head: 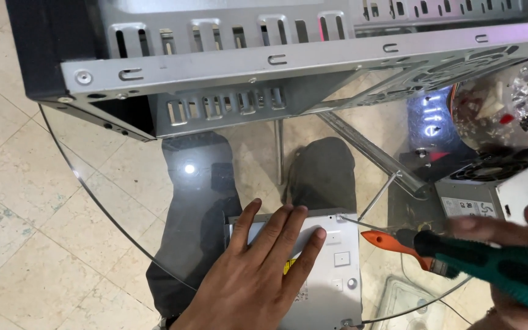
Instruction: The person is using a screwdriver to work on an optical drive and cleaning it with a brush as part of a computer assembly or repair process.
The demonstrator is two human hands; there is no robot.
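Observation:
My left hand [258, 269] lies flat, fingers spread, on top of a grey metal optical drive [331, 275] that rests on a round glass table [93, 183]. My right hand [520, 256] grips a screwdriver [459, 260] with a green and black handle and an orange collar. Its thin shaft runs left, and the tip touches the drive's far right corner [341, 217]. An open, empty grey computer case [276, 61] lies on the table beyond the drive.
A power supply unit [496, 189] with a fan grille sits at the right. Behind it stands a clear round container [508, 104] of small parts. My dark-trousered legs and a tiled floor show through the glass.

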